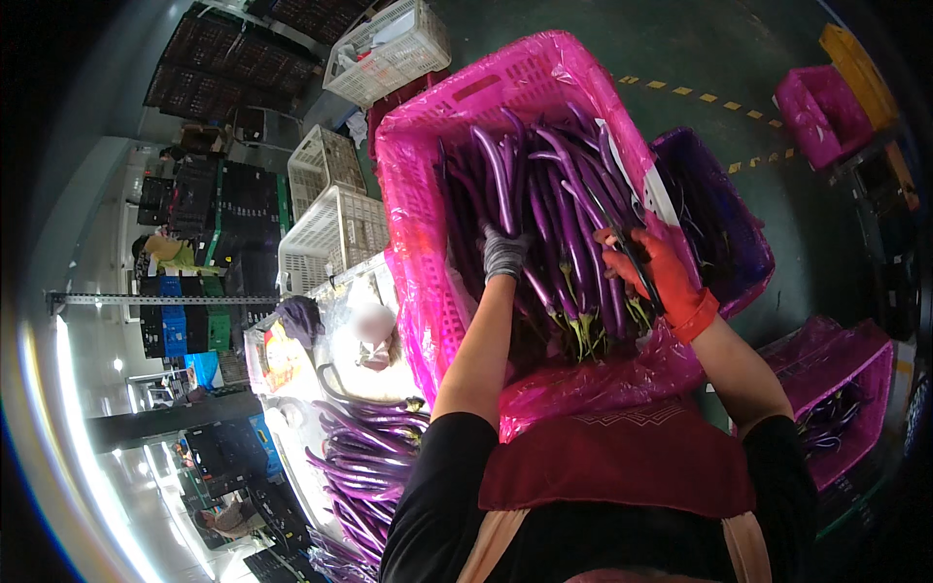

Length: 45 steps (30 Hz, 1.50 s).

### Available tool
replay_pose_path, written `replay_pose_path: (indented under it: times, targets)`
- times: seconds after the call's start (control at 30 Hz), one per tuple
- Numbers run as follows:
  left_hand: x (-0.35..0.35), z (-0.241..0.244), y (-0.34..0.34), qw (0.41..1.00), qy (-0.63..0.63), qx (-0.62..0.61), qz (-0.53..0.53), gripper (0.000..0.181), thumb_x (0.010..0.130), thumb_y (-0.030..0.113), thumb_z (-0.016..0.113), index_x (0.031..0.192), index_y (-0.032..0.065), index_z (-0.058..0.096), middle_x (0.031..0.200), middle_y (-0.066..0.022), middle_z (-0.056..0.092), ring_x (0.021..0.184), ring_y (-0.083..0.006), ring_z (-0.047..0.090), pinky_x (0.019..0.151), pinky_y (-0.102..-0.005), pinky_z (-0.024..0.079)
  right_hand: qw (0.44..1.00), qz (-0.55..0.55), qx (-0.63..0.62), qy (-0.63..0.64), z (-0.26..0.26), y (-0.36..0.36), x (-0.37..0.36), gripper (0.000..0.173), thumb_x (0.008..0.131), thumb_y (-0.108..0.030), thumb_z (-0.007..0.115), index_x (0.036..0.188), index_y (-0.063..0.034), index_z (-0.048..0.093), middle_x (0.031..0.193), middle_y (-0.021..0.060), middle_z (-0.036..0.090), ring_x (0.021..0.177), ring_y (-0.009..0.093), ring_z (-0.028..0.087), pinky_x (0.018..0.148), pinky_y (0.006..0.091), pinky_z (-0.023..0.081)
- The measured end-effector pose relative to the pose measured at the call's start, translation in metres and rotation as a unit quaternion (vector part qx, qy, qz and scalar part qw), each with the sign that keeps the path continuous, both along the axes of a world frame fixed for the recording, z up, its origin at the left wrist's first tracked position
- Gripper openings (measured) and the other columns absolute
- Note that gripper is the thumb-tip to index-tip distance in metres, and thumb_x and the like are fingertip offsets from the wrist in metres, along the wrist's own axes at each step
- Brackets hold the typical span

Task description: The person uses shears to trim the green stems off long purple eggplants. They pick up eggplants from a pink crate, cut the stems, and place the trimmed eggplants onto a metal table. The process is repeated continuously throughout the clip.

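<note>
A pink plastic crate point(423, 240) lined with pink film holds many long purple eggplants point(543, 211), their green stems towards me. My left hand point(504, 253), in a grey knit glove, is closed around the lower part of an eggplant point(498, 175) at the crate's left side. On the right, my right hand point(660, 277), in an orange-red glove, grips a dark tool with long narrow blades point(635, 266), which looks like scissors. The tool lies above the eggplants beside the crate's right wall. The fingers of my left hand are partly hidden among the eggplants.
More eggplants point(368, 466) are piled on a white table point(299, 437) at lower left. White crates point(335, 226) stand beyond it. A blue-purple crate point(758, 255) and a pink crate with eggplants point(875, 430) are at right. Stacked crates and people are farther left.
</note>
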<state>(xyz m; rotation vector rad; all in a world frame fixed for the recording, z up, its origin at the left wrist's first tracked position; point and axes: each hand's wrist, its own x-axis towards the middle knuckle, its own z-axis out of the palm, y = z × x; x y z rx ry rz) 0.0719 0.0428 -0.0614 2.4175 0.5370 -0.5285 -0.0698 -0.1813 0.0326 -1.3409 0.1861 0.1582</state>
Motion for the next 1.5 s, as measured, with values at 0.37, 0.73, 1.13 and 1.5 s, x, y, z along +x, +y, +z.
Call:
replay_pose_path:
  times: [0.37,0.73,1.13,1.5]
  targets:
    - [0.019,-0.049,0.022,0.999,0.039,0.012,-0.006,0.107,0.056,0.037,0.082,0.138,-0.0031,0.024,0.131,-0.0258,0.045,0.124,-0.0338,0.043,0.104,-0.0368,0.037,0.998,0.025,-0.036,0.042,0.0,0.004,0.003,0.029,0.087,-0.015,0.063,0.113,-0.0061,0.058,0.065,-0.0061,0.049,0.053,0.001,0.041,0.045,0.0193,0.031]
    - [0.006,-0.078,0.025,0.996,0.029,0.039,-0.071,0.102,0.066,0.047,0.071,0.142,0.0046,0.018,0.125,-0.0261,0.05,0.12,-0.0339,0.048,0.103,-0.0367,0.036,0.995,0.043,-0.081,0.036,-0.005,0.004,0.001,0.028,0.086,-0.015,0.064,0.112,-0.005,0.058,0.063,-0.0071,0.047,0.05,0.001,0.038,0.044,0.0198,0.029]
    - [0.006,0.004,0.073,0.854,0.088,-0.504,0.101,0.029,0.071,0.015,0.072,0.095,0.0033,0.062,0.087,-0.0099,0.065,0.079,-0.0249,0.062,0.08,-0.0398,0.051,0.991,0.034,-0.124,0.032,-0.002,-0.002,0.002,0.03,0.086,-0.018,0.064,0.112,-0.0044,0.058,0.064,-0.0049,0.049,0.052,0.003,0.042,0.045,0.0203,0.033]
    - [-0.035,0.049,0.047,0.625,-0.039,-0.779,-0.024,0.085,0.067,0.05,0.074,0.131,0.0049,0.042,0.118,-0.0148,0.057,0.106,-0.031,0.056,0.095,-0.0437,0.045,0.992,0.091,-0.048,-0.072,-0.003,0.016,-0.007,0.035,0.088,-0.017,0.062,0.121,-0.0083,0.055,0.073,-0.0042,0.056,0.062,0.003,0.049,0.052,0.0193,0.041]
